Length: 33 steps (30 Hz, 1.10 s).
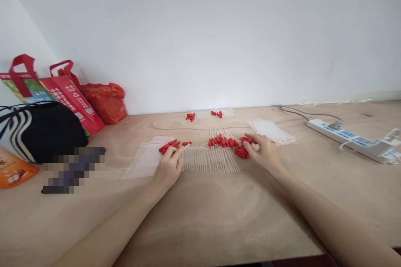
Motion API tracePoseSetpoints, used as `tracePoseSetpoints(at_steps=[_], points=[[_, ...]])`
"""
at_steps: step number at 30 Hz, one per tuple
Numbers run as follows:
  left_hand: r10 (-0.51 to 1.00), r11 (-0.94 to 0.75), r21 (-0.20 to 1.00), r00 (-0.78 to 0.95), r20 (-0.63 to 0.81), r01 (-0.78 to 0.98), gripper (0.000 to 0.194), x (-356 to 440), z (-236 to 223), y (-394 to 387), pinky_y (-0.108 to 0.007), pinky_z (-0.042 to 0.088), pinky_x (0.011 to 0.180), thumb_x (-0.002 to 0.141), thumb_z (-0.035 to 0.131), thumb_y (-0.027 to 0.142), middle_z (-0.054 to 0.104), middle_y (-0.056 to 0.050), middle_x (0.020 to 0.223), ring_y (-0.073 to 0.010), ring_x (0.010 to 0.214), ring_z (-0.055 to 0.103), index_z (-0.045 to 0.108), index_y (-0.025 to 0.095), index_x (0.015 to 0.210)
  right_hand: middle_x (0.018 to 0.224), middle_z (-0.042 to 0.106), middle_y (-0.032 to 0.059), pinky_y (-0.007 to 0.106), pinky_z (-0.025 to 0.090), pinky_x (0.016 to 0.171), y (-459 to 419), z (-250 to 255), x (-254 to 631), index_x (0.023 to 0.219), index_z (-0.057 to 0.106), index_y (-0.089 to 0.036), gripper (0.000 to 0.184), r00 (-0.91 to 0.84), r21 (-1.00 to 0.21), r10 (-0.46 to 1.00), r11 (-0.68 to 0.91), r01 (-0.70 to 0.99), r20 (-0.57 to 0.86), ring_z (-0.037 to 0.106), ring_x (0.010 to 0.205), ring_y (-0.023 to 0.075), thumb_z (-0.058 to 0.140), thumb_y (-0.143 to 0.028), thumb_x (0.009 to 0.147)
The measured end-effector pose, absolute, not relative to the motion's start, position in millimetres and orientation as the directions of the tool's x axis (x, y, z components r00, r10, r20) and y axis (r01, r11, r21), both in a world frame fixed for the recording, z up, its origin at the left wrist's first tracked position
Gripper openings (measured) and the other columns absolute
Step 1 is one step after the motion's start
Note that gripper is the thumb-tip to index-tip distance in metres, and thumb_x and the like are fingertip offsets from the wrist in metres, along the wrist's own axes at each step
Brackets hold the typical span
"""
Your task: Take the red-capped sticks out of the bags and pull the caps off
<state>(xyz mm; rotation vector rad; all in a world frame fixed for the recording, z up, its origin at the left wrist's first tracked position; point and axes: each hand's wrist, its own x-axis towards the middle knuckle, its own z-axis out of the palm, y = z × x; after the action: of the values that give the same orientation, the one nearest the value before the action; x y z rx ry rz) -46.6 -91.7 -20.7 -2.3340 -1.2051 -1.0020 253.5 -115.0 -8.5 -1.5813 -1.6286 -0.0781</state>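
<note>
A row of thin clear tubes (208,160) lies side by side on the wooden table between my hands. Behind it, more tubes with red rubber caps (221,140) on their near ends point toward the wall. My left hand (171,166) is at the row's left end, thumb and finger closed on the top of a thin clear tube. Loose red caps (169,146) lie just beyond its knuckles, partly hidden by the hand. On the right, my right hand (263,152) reaches into another pile of red caps (242,152), its thumb and fingertips closed around a red cap.
Clear plastic bags (142,160) lie to the left, with another stack of bags (272,131) to the right. More red pieces (190,117) rest near the wall. A white power strip (351,137) stands at right; shopping bags (72,100) and a black bag (59,131) at left.
</note>
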Motion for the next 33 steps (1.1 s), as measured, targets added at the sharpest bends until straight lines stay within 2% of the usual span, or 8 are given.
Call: tracePoseSetpoints(at_steps=[4,7,10,14,17,21,28,33], points=[[0.565,-0.593,0.035,0.386,0.729,0.804,0.018,-46.5,-18.5,-90.1,-0.027,0.048,0.065,0.083,0.037,0.013,0.052,-0.004,0.076,-0.0152,0.071,0.056,0.055,0.016,0.083,0.079,0.065,0.0024,0.032,0.035,0.074,-106.6,-7.5,269.0,0.084,0.062,-0.022,0.026,0.257,-0.599,0.829,0.112,0.793,0.496,0.055,0.078,0.0187,0.051,-0.041,0.071],[0.555,-0.607,0.012,0.413,0.722,0.795,0.017,-45.9,-19.5,-89.6,-0.027,0.048,0.064,0.082,0.038,0.013,0.053,-0.004,0.073,-0.015,0.07,0.057,0.054,0.015,0.079,0.076,0.065,0.0014,0.031,0.035,0.072,-101.8,-10.4,275.7,0.078,0.063,-0.023,0.027,0.288,-0.638,0.853,0.066,0.767,0.434,0.055,0.075,0.0181,0.051,-0.045,0.069],[0.542,-0.639,-0.007,0.457,0.706,0.769,0.018,-45.1,-21.5,-89.4,-0.027,0.048,0.064,0.082,0.038,0.013,0.055,-0.005,0.074,-0.0152,0.07,0.057,0.056,0.015,0.079,0.073,0.065,0.0019,0.033,0.035,0.072,-98.2,-13.9,278.8,0.077,0.065,-0.023,0.031,0.29,-0.656,0.868,0.053,0.753,0.404,0.055,0.077,0.0196,0.049,-0.049,0.069],[0.535,-0.674,0.004,0.485,0.692,0.738,0.018,-43.2,-22.1,-90.7,-0.027,0.049,0.067,0.083,0.04,0.016,0.056,-0.006,0.076,-0.0153,0.072,0.057,0.058,0.013,0.08,0.072,0.066,0.0011,0.039,0.029,0.08,-92.9,-15.7,282.1,0.073,0.065,-0.024,0.03,0.268,-0.604,0.856,0.064,0.794,0.442,0.053,0.079,0.0212,0.05,-0.05,0.069],[0.527,-0.691,-0.003,0.506,0.683,0.723,0.018,-42.2,-22.1,-91.6,-0.028,0.049,0.071,0.082,0.042,0.019,0.057,-0.007,0.081,-0.0163,0.076,0.057,0.06,0.012,0.083,0.074,0.065,0.0017,0.039,0.028,0.078,-86.9,-16.4,286.1,0.075,0.063,-0.023,0.03,0.345,-0.62,0.822,0.013,0.784,0.454,0.053,0.077,0.0214,0.051,-0.05,0.068],[0.535,-0.696,0.0,0.519,0.667,0.718,0.019,-42.8,-23.4,-91.1,-0.03,0.049,0.073,0.082,0.044,0.021,0.058,-0.007,0.082,-0.017,0.078,0.057,0.061,0.013,0.084,0.076,0.065,0.0014,0.038,0.027,0.076,-77.1,-20.7,289.8,0.076,0.061,-0.023,0.03,0.41,-0.664,0.821,-0.05,0.746,0.398,0.053,0.076,0.0206,0.052,-0.049,0.067],[0.568,-0.692,0.024,0.524,0.634,0.722,0.023,-44.8,-23.1,-91.7,-0.033,0.048,0.076,0.083,0.046,0.027,0.058,-0.009,0.086,-0.0191,0.083,0.055,0.062,0.011,0.087,0.083,0.064,0.004,0.042,0.026,0.077,-69.4,-27.3,288.4,0.071,0.064,-0.025,0.034,0.361,-0.55,0.843,-0.096,0.829,0.397,0.049,0.089,0.0265,0.049,-0.055,0.067],[0.609,-0.643,-0.015,0.522,0.597,0.766,0.026,-46.1,-17.3,-95.8,-0.039,0.044,0.079,0.081,0.049,0.033,0.058,-0.009,0.093,-0.0227,0.091,0.051,0.062,0.015,0.094,0.083,0.065,0.0044,0.042,0.027,0.077,-73.4,-19.9,285.3,0.072,0.065,-0.025,0.034,0.399,-0.572,0.823,-0.114,0.812,0.403,0.05,0.089,0.0265,0.046,-0.052,0.071]])
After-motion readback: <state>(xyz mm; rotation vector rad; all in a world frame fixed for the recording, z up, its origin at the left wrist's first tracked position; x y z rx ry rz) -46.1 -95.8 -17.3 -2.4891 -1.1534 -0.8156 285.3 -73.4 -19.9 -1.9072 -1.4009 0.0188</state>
